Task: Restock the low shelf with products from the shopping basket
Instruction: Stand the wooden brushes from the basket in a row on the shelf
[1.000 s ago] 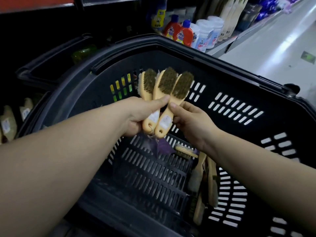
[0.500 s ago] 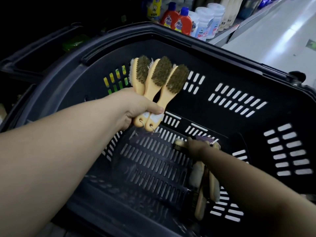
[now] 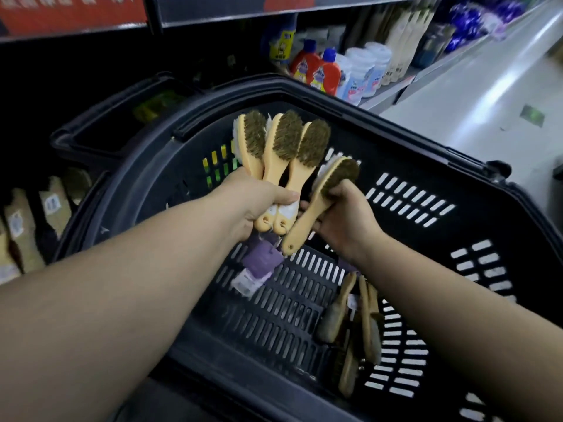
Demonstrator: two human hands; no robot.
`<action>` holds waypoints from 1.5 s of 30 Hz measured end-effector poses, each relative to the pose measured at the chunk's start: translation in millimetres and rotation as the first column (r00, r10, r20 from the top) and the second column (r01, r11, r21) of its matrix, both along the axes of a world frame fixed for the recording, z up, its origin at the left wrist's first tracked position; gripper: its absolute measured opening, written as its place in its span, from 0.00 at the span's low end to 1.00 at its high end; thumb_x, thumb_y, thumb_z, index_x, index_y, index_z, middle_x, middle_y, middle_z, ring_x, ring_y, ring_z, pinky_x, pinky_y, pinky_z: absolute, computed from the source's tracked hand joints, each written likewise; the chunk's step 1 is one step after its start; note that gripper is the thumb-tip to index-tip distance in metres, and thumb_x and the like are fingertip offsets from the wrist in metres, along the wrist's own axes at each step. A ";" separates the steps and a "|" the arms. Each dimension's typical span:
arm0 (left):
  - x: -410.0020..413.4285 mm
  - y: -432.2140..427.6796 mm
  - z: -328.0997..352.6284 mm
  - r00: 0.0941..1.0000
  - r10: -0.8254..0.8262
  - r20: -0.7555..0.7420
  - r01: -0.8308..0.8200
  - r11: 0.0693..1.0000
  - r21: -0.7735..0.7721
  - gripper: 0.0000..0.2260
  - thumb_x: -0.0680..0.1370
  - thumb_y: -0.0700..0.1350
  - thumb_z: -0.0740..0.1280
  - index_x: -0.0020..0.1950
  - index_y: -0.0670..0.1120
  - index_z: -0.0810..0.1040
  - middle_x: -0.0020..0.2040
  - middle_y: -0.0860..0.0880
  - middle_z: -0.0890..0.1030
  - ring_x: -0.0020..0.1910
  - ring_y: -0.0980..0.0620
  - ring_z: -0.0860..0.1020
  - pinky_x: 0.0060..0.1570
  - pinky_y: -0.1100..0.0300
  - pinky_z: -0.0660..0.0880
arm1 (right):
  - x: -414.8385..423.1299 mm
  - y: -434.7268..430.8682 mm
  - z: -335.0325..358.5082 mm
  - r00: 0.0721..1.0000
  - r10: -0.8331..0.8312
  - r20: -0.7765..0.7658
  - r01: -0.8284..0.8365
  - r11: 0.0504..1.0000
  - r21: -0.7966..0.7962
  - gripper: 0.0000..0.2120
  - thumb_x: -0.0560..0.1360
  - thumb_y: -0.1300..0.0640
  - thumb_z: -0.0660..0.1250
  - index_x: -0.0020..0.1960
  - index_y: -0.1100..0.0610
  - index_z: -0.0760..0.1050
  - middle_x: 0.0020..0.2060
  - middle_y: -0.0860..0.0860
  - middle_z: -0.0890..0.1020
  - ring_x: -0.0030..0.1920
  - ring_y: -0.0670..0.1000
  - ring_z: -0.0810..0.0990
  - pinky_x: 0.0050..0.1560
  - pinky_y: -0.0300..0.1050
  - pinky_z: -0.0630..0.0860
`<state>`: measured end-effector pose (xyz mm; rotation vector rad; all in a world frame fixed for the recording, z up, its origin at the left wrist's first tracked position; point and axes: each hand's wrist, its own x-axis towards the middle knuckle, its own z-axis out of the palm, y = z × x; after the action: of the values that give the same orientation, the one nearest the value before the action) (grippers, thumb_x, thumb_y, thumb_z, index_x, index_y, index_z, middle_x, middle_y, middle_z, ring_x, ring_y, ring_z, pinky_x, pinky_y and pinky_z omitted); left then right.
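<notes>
My left hand (image 3: pixel 253 205) grips three wooden scrub brushes (image 3: pixel 283 147) by their handles, bristle heads fanned upward over the black shopping basket (image 3: pixel 457 178). Purple tags (image 3: pixel 262 263) dangle below that bunch. My right hand (image 3: pixel 341 217) holds a fourth brush (image 3: pixel 323 196) by its head, handle pointing down-left, just right of the bunch. Several more brushes (image 3: pixel 359 324) lie on the basket floor at the right. The low shelf (image 3: pixel 36 223) at the left holds similar wooden brushes in the dark.
Behind the basket a shelf carries red bottles (image 3: pixel 320 71) and white tubs (image 3: pixel 362 71). The pale aisle floor (image 3: pixel 487 95) runs off to the upper right. The basket's handle (image 3: pixel 100 123) sticks out at the back left.
My right hand went down into the basket, took a fourth brush, and lifted it up beside the three in my left hand. The view tilted up toward the shelves.
</notes>
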<state>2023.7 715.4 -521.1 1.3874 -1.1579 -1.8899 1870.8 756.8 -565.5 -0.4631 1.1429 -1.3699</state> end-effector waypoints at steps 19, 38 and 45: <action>195.5 59.4 61.8 0.907 0.307 -0.289 -0.336 0.941 -0.053 0.17 0.68 0.36 0.75 0.52 0.48 0.75 0.48 0.42 0.83 0.48 0.40 0.82 0.50 0.33 0.75 | 215.1 18.9 131.7 0.949 0.312 -0.046 -0.307 0.948 0.088 0.19 0.78 0.49 0.53 0.56 0.58 0.77 0.48 0.58 0.84 0.47 0.56 0.84 0.42 0.48 0.81; 370.1 78.0 -40.8 0.555 0.817 -0.158 -0.810 0.574 0.121 0.17 0.70 0.37 0.73 0.56 0.48 0.74 0.47 0.47 0.82 0.44 0.47 0.80 0.39 0.55 0.75 | 364.5 -25.6 10.2 0.793 0.568 -0.221 -0.520 0.820 0.239 0.11 0.81 0.61 0.56 0.46 0.61 0.76 0.36 0.54 0.81 0.36 0.50 0.80 0.38 0.43 0.77; 415.1 70.4 -65.0 0.428 0.904 -0.017 -0.903 0.428 0.045 0.19 0.70 0.38 0.74 0.58 0.44 0.72 0.46 0.47 0.81 0.43 0.48 0.79 0.40 0.55 0.75 | 415.9 -54.4 -49.8 0.699 0.640 -0.318 -0.595 0.768 0.238 0.11 0.77 0.58 0.65 0.58 0.60 0.76 0.43 0.54 0.80 0.41 0.54 0.77 0.41 0.49 0.75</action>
<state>2438.8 785.8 -586.1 1.5150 -0.1674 -1.0841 2286.7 702.4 -615.3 -0.9677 1.2152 -0.6173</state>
